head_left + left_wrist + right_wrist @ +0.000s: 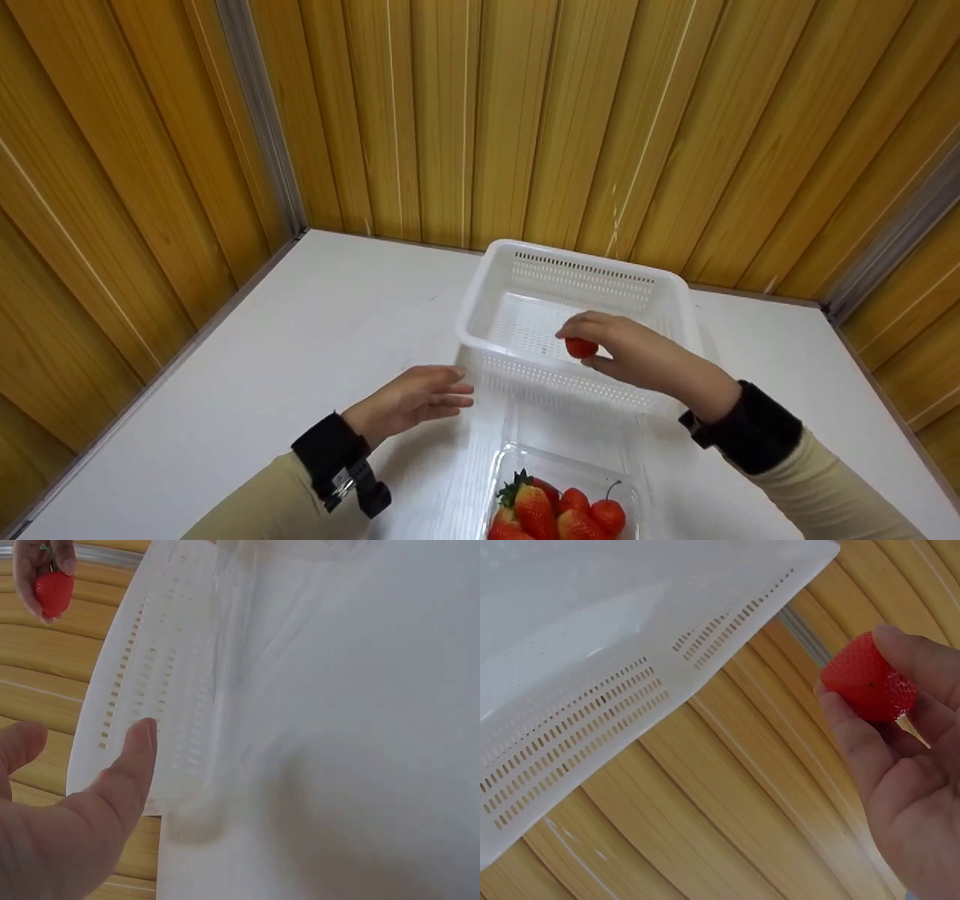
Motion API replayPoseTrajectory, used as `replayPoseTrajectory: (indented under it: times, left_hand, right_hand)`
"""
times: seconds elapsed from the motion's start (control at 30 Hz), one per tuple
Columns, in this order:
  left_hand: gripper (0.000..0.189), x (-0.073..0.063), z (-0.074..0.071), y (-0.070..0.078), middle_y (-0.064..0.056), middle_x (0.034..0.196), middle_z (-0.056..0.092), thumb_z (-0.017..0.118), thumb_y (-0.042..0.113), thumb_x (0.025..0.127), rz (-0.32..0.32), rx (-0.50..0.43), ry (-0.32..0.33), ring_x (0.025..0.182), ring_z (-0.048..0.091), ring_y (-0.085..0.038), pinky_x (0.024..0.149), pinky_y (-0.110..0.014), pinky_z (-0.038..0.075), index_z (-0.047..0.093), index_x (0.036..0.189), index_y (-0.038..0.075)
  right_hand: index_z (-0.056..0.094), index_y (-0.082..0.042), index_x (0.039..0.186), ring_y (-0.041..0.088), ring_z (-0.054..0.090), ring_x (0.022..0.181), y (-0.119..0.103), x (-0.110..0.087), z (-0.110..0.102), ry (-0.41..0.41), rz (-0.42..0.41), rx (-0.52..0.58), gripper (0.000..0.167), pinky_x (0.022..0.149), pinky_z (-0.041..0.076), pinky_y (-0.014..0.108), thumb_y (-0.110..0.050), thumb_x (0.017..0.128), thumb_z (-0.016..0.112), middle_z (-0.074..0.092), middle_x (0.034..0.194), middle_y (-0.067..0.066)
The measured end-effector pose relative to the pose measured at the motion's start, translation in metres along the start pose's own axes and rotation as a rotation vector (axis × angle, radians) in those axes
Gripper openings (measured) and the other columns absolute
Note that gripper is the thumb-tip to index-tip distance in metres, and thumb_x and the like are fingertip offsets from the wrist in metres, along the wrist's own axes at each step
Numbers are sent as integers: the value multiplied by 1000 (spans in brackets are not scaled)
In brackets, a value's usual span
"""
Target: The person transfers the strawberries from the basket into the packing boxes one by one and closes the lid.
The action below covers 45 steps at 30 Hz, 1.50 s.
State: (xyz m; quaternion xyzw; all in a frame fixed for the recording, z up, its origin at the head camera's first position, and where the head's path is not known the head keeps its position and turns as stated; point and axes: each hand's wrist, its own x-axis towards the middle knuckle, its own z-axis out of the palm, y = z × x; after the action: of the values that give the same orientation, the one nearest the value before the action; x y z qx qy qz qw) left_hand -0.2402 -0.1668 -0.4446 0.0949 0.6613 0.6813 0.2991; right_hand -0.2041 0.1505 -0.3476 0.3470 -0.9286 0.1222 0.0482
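Observation:
A red strawberry (870, 682) is pinched between the thumb and fingers of my right hand (645, 352). In the head view that hand hovers over the white perforated basket (472, 300), and the strawberry (581, 347) shows just below the fingertips. My left hand (415, 401) holds nothing; its fingers are extended near the basket's front left corner, above the table. Closer to me, a clear plastic box (555, 459) holds several strawberries (535, 512) and a red cherry with a stem (608, 516). The box's near side is cut off by the frame.
The white table (360, 300) is bordered by wood-patterned panels (502, 127) at the back and sides. Grey metal posts (262, 112) stand at its back corners. The basket stands close to the back panel.

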Motion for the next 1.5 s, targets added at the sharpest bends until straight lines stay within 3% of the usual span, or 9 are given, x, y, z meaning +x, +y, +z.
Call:
replayPoseTrajectory:
  times: [0.17,0.3,0.43,0.57,0.8,1.1,1.33,1.5]
  left_hand:
    - [64,-25,9,-20,-33,144,54,55,23,105,-38,49,-148,123,68,-31,106,-33,58,30,152,-13]
    - [56,-34,19,-37,-21,121,70,60,19,102,-89,64,-152,100,75,-18,91,-26,63,43,147,-10]
    - [42,-37,28,-52,-4,97,70,62,15,100,-119,56,-141,78,71,-8,75,-21,63,53,136,-6]
    - [34,-41,35,-63,-2,89,67,63,14,99,-127,60,-142,72,67,-7,71,-21,61,55,127,-3]
    - [18,-42,39,-66,2,78,63,65,14,97,-170,112,-130,67,61,-8,64,-17,56,60,112,6]
    - [11,-41,40,-64,1,76,60,64,6,93,-156,99,-120,60,56,-7,55,-12,51,58,101,9]
    - [12,-43,40,-64,3,67,54,63,6,96,-163,28,-150,53,54,-3,51,-11,49,54,93,14]
    - [14,-42,41,-65,4,68,56,62,5,96,-160,-13,-167,51,55,-1,50,-10,49,54,92,15]
  right_hand:
    - [65,-5,127,27,68,108,-23,-34,17,4,-94,-13,44,91,64,39,9,86,74,67,125,12]
    - [65,-8,125,23,69,103,-33,-49,35,34,-202,-17,47,85,65,32,8,83,77,67,123,11]
    - [65,-9,123,20,68,98,-39,-64,54,44,-251,-13,47,81,65,28,6,81,80,68,119,10]
    - [66,-12,123,18,68,100,-46,-76,67,-25,-201,25,44,82,65,25,4,84,79,68,122,8]
    - [65,-19,131,18,66,115,-51,-89,77,-209,-11,144,38,93,63,28,-6,96,68,66,133,4]
    - [64,-25,136,23,63,123,-54,-94,91,-297,139,232,42,97,62,40,-30,95,73,66,137,2]
    - [65,-23,135,25,64,123,-54,-92,99,-306,135,193,44,96,63,41,-37,94,73,68,135,2]
    - [66,-19,134,21,66,119,-48,-93,102,-227,-3,126,40,93,64,33,-30,96,72,70,130,0]
